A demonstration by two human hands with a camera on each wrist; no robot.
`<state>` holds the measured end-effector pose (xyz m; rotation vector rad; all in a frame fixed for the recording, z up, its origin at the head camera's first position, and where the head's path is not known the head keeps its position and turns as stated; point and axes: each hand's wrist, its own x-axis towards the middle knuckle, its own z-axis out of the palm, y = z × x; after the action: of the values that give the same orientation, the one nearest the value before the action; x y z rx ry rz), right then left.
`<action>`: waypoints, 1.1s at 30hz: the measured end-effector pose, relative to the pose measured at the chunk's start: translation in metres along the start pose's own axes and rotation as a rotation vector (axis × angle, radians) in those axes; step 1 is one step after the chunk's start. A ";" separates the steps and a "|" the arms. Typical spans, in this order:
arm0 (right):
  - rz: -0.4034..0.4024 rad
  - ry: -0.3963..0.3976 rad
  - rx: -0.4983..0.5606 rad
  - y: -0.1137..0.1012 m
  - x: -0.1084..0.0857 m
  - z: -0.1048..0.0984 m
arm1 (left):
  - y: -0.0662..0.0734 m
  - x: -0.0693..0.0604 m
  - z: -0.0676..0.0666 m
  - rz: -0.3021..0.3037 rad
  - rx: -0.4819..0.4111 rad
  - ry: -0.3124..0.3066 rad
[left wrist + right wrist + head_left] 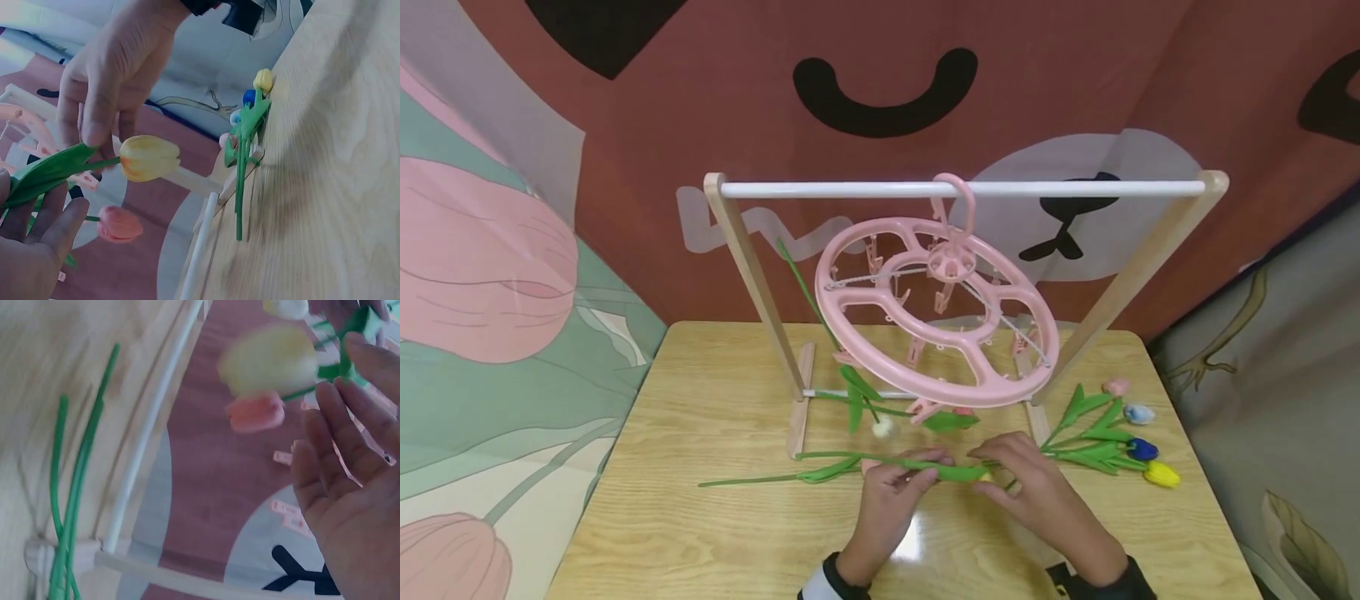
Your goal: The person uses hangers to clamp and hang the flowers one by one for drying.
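Observation:
My left hand (pixel 891 496) holds the green leaf and stem of a yellow artificial tulip (pixel 150 158) above the table's front middle. At the bloom end, my right hand (pixel 1037 492) has thumb and index finger on the leaf tip, pinching it; its other fingers are loosely extended. In the right wrist view the yellow bloom is blurred. Beyond the hands, a pink round clip hanger (pixel 850 333) hangs tilted from a white rod (pixel 850 190). A white tulip (pixel 883 427) and a coral-pink tulip (pixel 120 224) are at its near clips.
On the right of the wooden table (pixel 700 392) lie several tulips with pink, pale blue, dark blue (pixel 1142 450) and yellow (pixel 1162 475) blooms. Another green stem (pixel 748 481) lies at front left, its bloom partly hidden. The rack's wooden legs (pixel 760 292) stand either side.

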<state>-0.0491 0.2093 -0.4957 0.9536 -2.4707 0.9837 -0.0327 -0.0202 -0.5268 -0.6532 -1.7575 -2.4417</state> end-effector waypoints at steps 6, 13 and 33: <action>0.109 0.118 -0.017 0.006 0.007 -0.023 | 0.005 0.002 0.000 0.053 0.138 -0.004; 0.196 0.181 0.114 0.012 0.028 -0.047 | 0.009 0.005 0.001 0.214 0.297 -0.072; 0.194 0.171 0.654 0.016 0.057 -0.039 | 0.009 0.018 0.009 0.330 0.376 -0.105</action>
<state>-0.0995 0.2182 -0.4471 0.7544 -2.1499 1.9207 -0.0435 -0.0113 -0.5097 -0.9483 -1.8940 -1.8328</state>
